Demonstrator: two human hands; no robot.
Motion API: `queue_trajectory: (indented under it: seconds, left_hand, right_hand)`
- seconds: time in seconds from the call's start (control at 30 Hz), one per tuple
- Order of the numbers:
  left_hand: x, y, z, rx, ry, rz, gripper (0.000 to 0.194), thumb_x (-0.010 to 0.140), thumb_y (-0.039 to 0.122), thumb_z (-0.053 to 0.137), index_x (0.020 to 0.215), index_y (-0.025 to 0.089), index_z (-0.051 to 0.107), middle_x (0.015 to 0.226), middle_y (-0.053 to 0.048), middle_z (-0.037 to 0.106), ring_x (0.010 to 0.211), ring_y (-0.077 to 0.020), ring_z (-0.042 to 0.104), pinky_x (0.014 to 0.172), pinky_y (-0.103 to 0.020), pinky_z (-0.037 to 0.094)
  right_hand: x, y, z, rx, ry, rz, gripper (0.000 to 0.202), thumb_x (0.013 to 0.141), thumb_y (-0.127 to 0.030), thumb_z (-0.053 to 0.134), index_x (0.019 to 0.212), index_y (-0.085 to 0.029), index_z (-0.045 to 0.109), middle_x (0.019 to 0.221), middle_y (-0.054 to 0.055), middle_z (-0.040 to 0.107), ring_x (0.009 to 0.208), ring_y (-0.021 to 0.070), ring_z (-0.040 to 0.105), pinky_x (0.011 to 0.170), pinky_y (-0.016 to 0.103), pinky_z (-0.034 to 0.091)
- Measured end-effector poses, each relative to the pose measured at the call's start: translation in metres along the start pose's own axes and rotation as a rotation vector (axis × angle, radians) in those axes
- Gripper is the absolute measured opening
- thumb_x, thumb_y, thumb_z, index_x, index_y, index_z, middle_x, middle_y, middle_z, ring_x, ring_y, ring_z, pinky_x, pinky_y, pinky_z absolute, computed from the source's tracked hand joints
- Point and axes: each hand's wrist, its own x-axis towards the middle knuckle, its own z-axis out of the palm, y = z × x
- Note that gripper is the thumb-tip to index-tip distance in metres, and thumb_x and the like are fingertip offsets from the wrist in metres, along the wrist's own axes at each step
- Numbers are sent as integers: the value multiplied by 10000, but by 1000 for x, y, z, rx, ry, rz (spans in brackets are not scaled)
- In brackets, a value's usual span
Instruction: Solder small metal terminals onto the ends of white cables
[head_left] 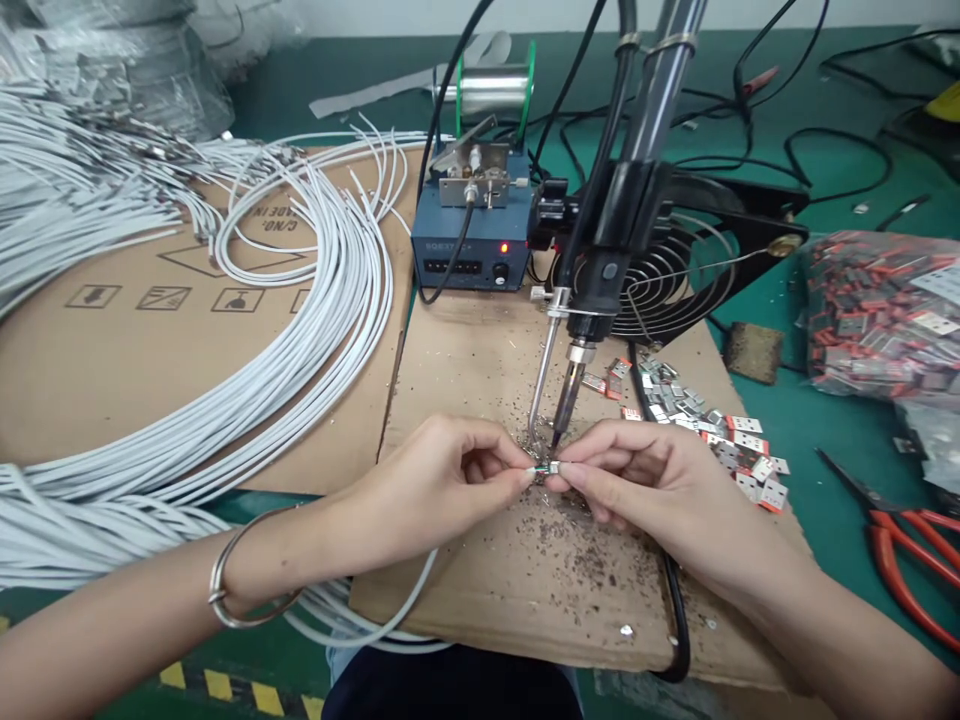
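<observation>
Just below the soldering iron tip [556, 437], the right hand [652, 482] pinches a small metal connector [555, 468], nearer it than the left hand [442, 478], whose narrow pinch holds the cable end [533, 470] at the connector's left, their line running crosswise.

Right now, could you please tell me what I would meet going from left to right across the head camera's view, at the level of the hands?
Silver bracelet, left hand, small connector between the fingertips, right hand, red-handled cutters.
</observation>
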Motion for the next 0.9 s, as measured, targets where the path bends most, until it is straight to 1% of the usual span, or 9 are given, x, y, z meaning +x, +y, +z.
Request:
queue_trajectory:
  seconds: [0.2, 0.4, 0.6, 0.73, 0.9]
  left_hand:
    - [-2, 1, 1, -31, 20, -5, 134, 804, 191, 577, 781, 96, 668, 625, 8, 562, 558, -77, 454, 468, -181, 355]
    - [-2, 4, 1, -71, 18, -40, 134, 808, 212, 579, 781, 109, 662, 603, 24, 544, 512, -66, 437, 428, -172, 335]
    - [-1, 7, 1, -108, 19, -78, 129, 799, 220, 592, 725, 121, 630, 545, 48, 500, 461, -60, 420, 414, -174, 349]
    - [-2, 7, 2, -107, 35, -88, 135, 802, 227, 590, 721, 123, 624, 538, 49, 495, 458, -61, 417, 411, -175, 353]
    - [-1, 8, 1, -77, 15, -96, 157, 812, 252, 582, 735, 123, 624, 526, 54, 492, 452, -65, 425, 436, -193, 371]
  right_hand:
    - [-2, 4, -1, -10, 15, -6, 54, 728, -242, 717, 704, -195, 704, 665, 34, 727, 439, 48, 533, 402, 107, 432]
    - [0, -4, 1, -55, 40, 44, 158, 630, -283, 782, 666, -166, 684, 629, 51, 707, 422, 68, 520, 396, 155, 446]
    - [-1, 2, -2, -64, 33, -1, 145, 707, -316, 735, 707, -179, 688, 654, 52, 706, 439, 74, 523, 412, 167, 452]
    - [-1, 5, -3, -67, 37, -10, 150, 707, -323, 736, 708, -180, 692, 655, 57, 703, 449, 89, 535, 418, 186, 461]
    - [-1, 4, -2, -42, 24, -20, 121, 702, -298, 744, 704, -186, 697, 633, 36, 690, 447, 81, 535, 418, 172, 454]
